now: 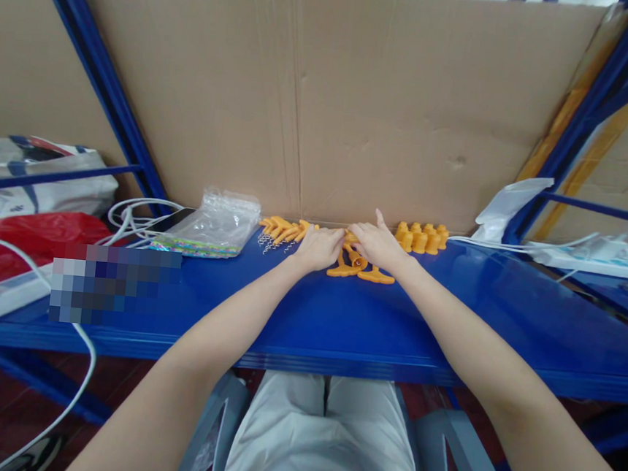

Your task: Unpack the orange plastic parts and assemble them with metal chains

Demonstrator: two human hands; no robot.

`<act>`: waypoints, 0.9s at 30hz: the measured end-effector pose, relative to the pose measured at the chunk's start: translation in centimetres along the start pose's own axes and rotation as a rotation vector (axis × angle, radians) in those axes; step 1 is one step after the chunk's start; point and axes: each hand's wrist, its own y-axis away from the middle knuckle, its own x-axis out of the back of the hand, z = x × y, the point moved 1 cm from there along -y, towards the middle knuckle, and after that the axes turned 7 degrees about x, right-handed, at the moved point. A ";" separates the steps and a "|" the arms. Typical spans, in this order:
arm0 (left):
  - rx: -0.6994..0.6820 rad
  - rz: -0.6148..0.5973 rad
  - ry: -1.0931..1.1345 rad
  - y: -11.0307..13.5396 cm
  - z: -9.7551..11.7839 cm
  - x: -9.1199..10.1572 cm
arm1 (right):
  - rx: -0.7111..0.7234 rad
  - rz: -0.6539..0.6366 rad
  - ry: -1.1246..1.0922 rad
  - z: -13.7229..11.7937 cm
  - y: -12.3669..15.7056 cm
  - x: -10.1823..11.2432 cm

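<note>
My left hand (315, 250) is closed, its fingertips bent over the orange pieces at the middle of the blue table. Close beside it, my right hand (376, 244) has its fingers closed over an orange plastic piece (350, 236), with one finger sticking up. My fingers hide most of that piece, and what the left hand grips cannot be made out. Just below the hands lie orange handles (376, 275) and a flared orange part (356, 263). Left of my hands are several corkscrews (281, 230) with orange handles and metal spirals. Several orange bell-shaped caps (421, 239) stand upright in rows on the right.
Clear plastic bags (213, 223) lie left on the blue table (339, 326). White cables (125, 219) and a red bag (33, 240) are farther left. A cardboard sheet (385, 110) stands behind, between blue posts. At right are a white packet (508, 208) and a power strip (598, 260).
</note>
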 end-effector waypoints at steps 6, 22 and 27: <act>-0.017 -0.009 -0.006 0.1 0.0 -0.1 | 0.013 0.008 -0.072 0.2 0.2 -0.3; 0.211 -0.005 0.014 -0.3 -1.8 -0.4 | -0.506 0.266 -0.027 8.0 3.6 -1.4; 0.227 0.035 0.041 -0.4 -2.2 -0.8 | -0.913 0.484 -0.076 12.3 6.7 -2.7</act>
